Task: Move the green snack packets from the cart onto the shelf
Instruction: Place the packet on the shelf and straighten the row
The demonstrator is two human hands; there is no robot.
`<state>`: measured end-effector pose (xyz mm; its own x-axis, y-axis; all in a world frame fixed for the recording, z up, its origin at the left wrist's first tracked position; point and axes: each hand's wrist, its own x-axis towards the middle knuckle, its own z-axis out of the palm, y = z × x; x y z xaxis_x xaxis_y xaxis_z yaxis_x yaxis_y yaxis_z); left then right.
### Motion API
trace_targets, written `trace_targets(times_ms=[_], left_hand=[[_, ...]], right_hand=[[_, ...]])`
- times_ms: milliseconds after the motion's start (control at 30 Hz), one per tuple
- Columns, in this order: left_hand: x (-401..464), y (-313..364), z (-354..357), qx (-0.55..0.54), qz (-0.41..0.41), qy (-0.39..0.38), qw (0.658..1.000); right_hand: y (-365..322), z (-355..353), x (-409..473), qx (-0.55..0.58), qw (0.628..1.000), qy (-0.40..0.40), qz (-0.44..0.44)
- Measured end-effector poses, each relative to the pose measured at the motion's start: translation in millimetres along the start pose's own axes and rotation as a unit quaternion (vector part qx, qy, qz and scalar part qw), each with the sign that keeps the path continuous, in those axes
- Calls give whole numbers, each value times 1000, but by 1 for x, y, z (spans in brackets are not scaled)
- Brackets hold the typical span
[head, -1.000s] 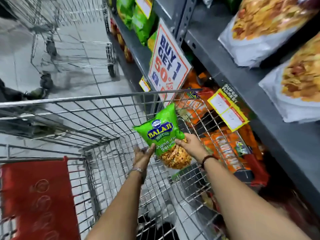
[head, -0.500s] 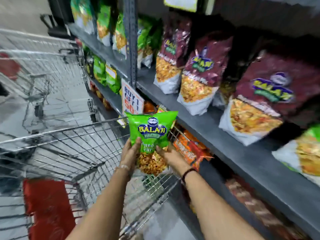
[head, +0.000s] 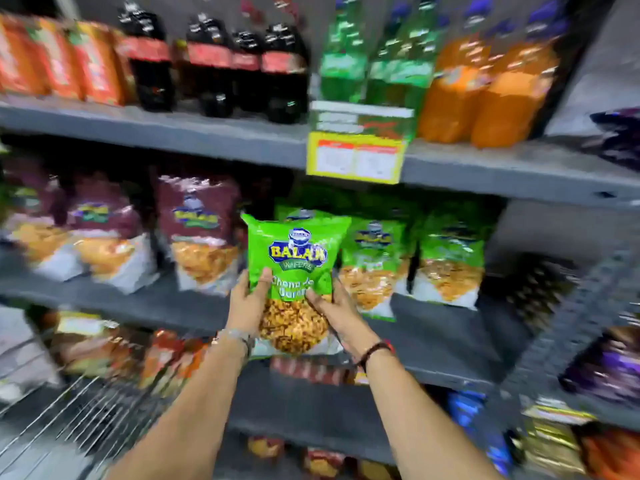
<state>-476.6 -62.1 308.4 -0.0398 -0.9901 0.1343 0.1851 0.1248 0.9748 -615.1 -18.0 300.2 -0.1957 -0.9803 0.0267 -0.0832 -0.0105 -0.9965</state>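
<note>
I hold a green snack packet (head: 294,258) upright in front of the middle grey shelf (head: 145,303). My left hand (head: 247,301) grips its lower left side and my right hand (head: 334,311) grips its lower right side. Behind and to the right of it, more green snack packets (head: 446,258) stand on the same shelf. The wire cart (head: 86,417) shows at the bottom left, blurred.
Maroon snack packets (head: 197,230) stand to the left on the middle shelf. Dark, green and orange drink bottles (head: 284,71) fill the shelf above, with a yellow price tag (head: 356,157) on its edge. Mixed packets crowd the lower shelves.
The packet has risen from over the cart to in front of the middle shelf, still held by both hands. The view has swung from along the aisle to facing the shelves.
</note>
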Motion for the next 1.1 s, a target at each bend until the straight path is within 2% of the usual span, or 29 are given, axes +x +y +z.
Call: trace_targets(times_ms=[167, 367, 533, 667, 867, 1000, 1100], left_hand=[[-1, -20, 122, 51, -21, -102, 993], [19, -50, 210, 149, -86, -219, 960], [33, -64, 247, 198, -66, -264, 942], [45, -73, 271, 182, -65, -267, 944], [55, -100, 287, 160, -69, -193, 966], [36, -127, 274, 88, -85, -239, 963], [27, -136, 265, 102, -55, -290, 950]], right_hand=[[8, -110, -10, 18, 989, 146, 14], [22, -189, -6, 38, 966, 255, 11], [38, -220, 11, 9, 962, 271, 18], [45, -239, 29, 10, 965, 261, 9], [70, -253, 51, 4, 965, 258, 40], [84, -244, 36, 29, 959, 279, 35], [88, -234, 20, 1, 950, 311, 36]])
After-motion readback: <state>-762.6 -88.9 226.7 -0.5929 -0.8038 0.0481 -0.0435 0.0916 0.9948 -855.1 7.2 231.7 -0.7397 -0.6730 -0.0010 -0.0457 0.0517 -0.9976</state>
